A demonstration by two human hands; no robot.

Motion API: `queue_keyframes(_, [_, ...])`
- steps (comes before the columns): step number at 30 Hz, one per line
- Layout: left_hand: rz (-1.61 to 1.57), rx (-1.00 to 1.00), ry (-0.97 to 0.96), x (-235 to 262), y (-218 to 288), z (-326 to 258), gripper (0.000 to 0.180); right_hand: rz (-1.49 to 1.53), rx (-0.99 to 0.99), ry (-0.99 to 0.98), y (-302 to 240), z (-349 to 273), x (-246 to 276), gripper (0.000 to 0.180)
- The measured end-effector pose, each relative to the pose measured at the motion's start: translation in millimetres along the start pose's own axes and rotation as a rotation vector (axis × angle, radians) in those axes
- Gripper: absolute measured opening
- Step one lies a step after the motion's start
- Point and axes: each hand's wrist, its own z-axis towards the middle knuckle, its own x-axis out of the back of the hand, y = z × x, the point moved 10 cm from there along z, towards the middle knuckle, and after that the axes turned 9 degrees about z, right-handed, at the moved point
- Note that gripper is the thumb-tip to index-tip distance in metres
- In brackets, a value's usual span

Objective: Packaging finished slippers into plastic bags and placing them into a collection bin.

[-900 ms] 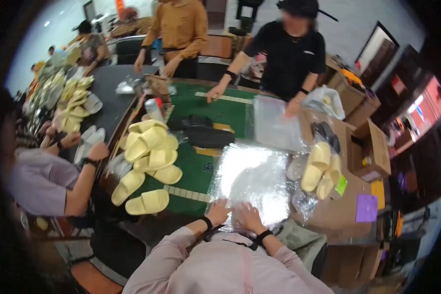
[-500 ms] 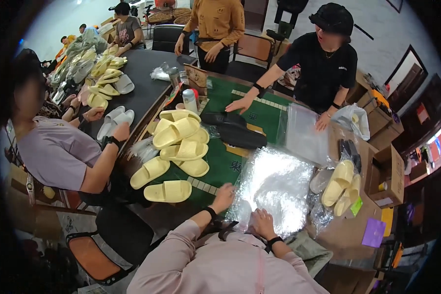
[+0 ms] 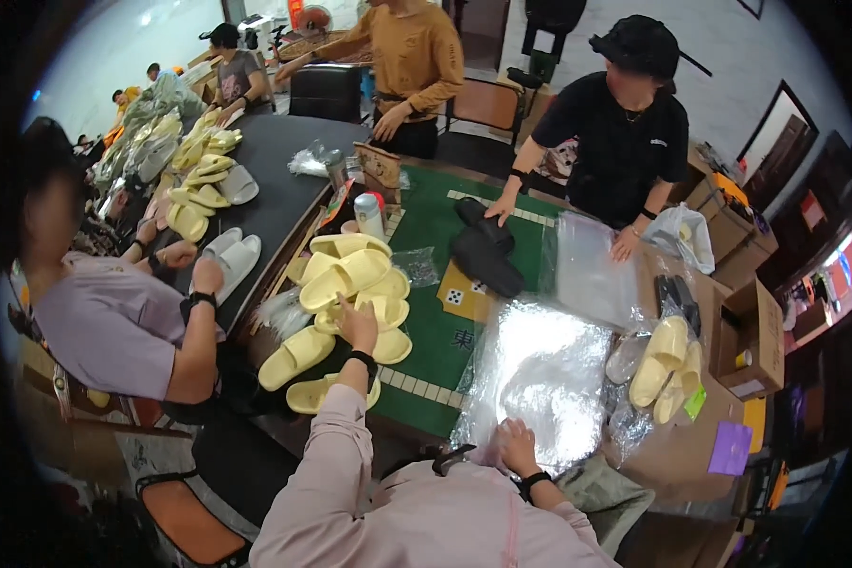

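Your left hand [image 3: 357, 325] is over the near side of the pile of yellow slippers [image 3: 344, 275], left of your body on the green-topped desk [image 3: 415, 367]. Its index finger is stretched out; you cannot tell from here whether the other fingers have closed on a slipper, since the hand hides the spot.

Your right hand [image 3: 516, 447] lies on the near edge of a stack of clear plastic film [image 3: 551, 374], straight in front of you, its fingers loosely extended rather than balled up. Resting there probably keeps the slick, shiny sheets from sliding. The stack sits close to your chest, likely so it stays in reach of either hand, while the slippers overlap in a heap just to the left, perhaps to save room.

Across the desk, a co-worker's hand [image 3: 504, 204] touches a pair of black slippers [image 3: 486, 254]. That person's other hand [image 3: 625, 243] presses on a second stack of clear sheets [image 3: 592, 275], seemingly as a steadying weight. To your right, two more yellow slippers [image 3: 660, 360] lie by crumpled clear wrap [image 3: 628, 426], near an open cardboard box [image 3: 765, 331] and a purple card [image 3: 730, 449].
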Motion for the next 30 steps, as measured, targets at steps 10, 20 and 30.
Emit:
queue_keyframes(10, [-1.058,0.106,-0.291,-8.5,71.8,2.8,0.094,0.036,-0.122,0.015,13.1,-5.3,-4.5,0.044])
queue_keyframes(20, [-0.640,0.315,-0.074,-110.4,-27.0,45.9,0.103,0.036,-0.102,0.010,6.5,0.2,-9.2,0.050])
queue_keyframes(30, [-0.821,0.435,-0.544,-129.9,-7.9,36.4,0.018,-0.003,-0.120,-0.071,7.5,-3.8,-12.6,0.048])
